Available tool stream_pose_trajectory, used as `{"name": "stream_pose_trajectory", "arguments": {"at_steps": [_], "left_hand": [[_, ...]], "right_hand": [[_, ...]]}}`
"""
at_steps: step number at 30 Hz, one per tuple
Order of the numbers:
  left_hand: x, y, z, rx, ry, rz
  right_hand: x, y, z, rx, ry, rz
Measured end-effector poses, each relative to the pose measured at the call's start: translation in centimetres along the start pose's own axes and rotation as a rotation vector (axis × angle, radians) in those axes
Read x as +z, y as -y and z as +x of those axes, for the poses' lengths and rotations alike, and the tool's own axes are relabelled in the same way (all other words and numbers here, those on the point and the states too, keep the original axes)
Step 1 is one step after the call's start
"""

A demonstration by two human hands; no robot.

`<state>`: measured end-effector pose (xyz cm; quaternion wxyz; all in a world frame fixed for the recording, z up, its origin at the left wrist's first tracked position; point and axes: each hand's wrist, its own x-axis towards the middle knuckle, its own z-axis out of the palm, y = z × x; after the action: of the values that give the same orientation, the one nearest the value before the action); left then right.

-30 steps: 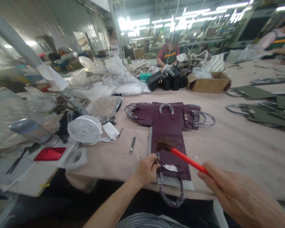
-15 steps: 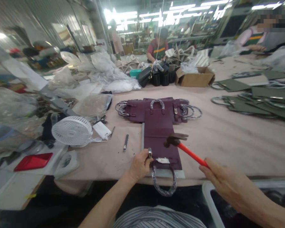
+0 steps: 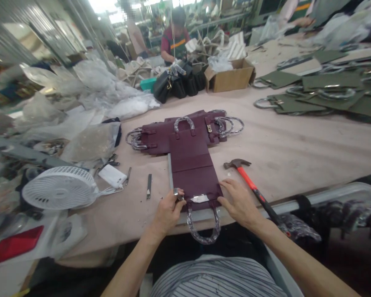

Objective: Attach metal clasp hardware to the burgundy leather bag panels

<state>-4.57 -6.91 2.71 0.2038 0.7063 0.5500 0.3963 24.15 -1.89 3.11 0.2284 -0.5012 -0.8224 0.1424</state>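
Note:
My left hand (image 3: 168,209) is closed at the left edge of a maroon leather bag panel (image 3: 193,181), its fingers pinched on a small shiny metal piece (image 3: 178,194). At the panel's right edge rests my right hand (image 3: 238,203), fingers apart and holding nothing. A plastic-wrapped handle (image 3: 204,239) hangs from the panel over the table's front edge. Beside it is a whitish strip (image 3: 200,198). The claw hammer (image 3: 249,179) with an orange and black handle lies right of the panel, its lower end beyond my right forearm.
More maroon bag pieces (image 3: 156,138) with wrapped handles lie behind the panel. To the left are a flat metal tool (image 3: 149,186), a white power bank (image 3: 113,176) and a white fan (image 3: 60,187). Green bag pieces (image 3: 330,90) are stacked at right; a cardboard box (image 3: 231,76) stands behind.
My right hand has let go of the hammer, which now lies on the table, and has moved left to the panel. My left hand stays at the panel's edge. The view has shifted.

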Motion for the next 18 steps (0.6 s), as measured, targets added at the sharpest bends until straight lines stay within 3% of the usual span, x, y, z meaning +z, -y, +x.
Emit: {"name": "stream_pose_trajectory", "arguments": {"at_steps": [3, 7, 14, 18], "left_hand": [[-0.1, -0.3, 0.2, 0.042, -0.009, 0.036], [0.0, -0.7, 0.3, 0.075, 0.037, 0.052], [0.0, -0.5, -1.4, -0.213, -0.238, -0.164], [-0.9, -0.6, -1.2, -0.080, -0.086, -0.148]], "right_hand": [[2.0, 1.1, -0.3, 0.071, 0.009, 0.166], [3.1, 0.7, -0.9, 0.137, -0.008, 0.237], [2.8, 0.0, -1.1, 0.126, 0.020, 0.267], [2.4, 0.4, -0.9, 0.140, 0.030, 0.227]]}}
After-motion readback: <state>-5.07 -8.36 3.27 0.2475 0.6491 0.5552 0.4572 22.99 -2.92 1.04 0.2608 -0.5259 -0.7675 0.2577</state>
